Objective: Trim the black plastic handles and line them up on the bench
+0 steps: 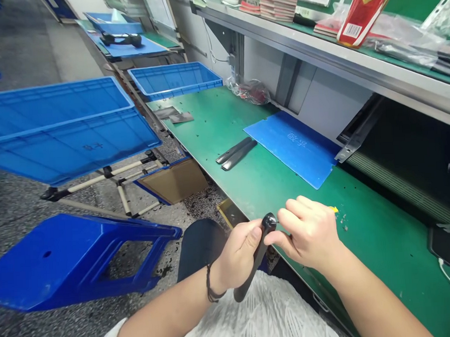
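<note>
My left hand (pixel 239 250) is wrapped round a long black handle-like part (pixel 258 260), its rounded end tilted up beyond the thumb. Beside that end, my right hand (pixel 307 229) is closed, with its thumb close to the part. A small yellow bit (pixel 333 209) shows past the right knuckles; the rest of what this hand holds is hidden. Two similar dark parts (pixel 236 154) lie side by side on the green table (pixel 222 113), near a blue sheet (pixel 297 144).
Blue crates (pixel 64 131) and a blue stool (pixel 48 258) stand at the left. Above the table runs a shelf (pixel 316 38) bearing a red-and-yellow package (pixel 367 12). A phone (pixel 443 245) with a white cable lies at the right. Grey pieces (pixel 180 117) rest on the far table end.
</note>
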`<state>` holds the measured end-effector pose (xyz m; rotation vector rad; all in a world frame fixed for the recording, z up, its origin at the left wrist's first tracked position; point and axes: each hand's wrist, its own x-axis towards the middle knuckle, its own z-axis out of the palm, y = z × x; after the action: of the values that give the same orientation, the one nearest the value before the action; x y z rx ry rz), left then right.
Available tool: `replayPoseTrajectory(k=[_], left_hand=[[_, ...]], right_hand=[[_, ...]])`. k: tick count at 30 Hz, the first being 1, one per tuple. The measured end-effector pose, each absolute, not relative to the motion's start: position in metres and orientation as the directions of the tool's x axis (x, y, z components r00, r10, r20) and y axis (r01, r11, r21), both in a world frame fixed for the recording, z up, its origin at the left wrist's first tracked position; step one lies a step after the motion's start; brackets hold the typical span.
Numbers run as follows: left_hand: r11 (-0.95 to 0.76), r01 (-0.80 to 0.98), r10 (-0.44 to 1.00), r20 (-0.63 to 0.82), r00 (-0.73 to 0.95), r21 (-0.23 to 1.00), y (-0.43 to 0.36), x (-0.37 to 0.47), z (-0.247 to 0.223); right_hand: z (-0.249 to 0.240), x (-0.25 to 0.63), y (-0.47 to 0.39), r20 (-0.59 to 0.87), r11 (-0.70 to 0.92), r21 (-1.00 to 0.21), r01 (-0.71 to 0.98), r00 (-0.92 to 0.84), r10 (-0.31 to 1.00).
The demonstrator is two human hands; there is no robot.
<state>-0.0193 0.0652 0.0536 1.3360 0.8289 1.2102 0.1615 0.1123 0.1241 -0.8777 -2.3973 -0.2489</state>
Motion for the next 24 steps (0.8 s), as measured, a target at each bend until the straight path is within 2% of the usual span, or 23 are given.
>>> replayPoseTrajectory(k=[5, 10, 24], left_hand=[[-0.153, -0.178, 0.957, 0.191, 0.217, 0.972, 0.068, -0.016, 0.057], [-0.093, -0.232, 0.970, 0.141, 0.199, 0.968, 0.068, -0.010, 0.061], [0.026, -0.275, 0.998, -0.039, -0.044, 0.961, 0.084, -0.010, 0.059]], right_hand=[[0.118, 0.160, 0.108, 0.616, 0.735, 0.038, 0.677, -0.595, 0.516], [0.107, 0.159, 0.104, 0.644, 0.691, 0.030, 0.722, -0.543, 0.539], [0.078, 0.145, 0.083, 0.540, 0.746, -0.044, 0.665, -0.612, 0.577]])
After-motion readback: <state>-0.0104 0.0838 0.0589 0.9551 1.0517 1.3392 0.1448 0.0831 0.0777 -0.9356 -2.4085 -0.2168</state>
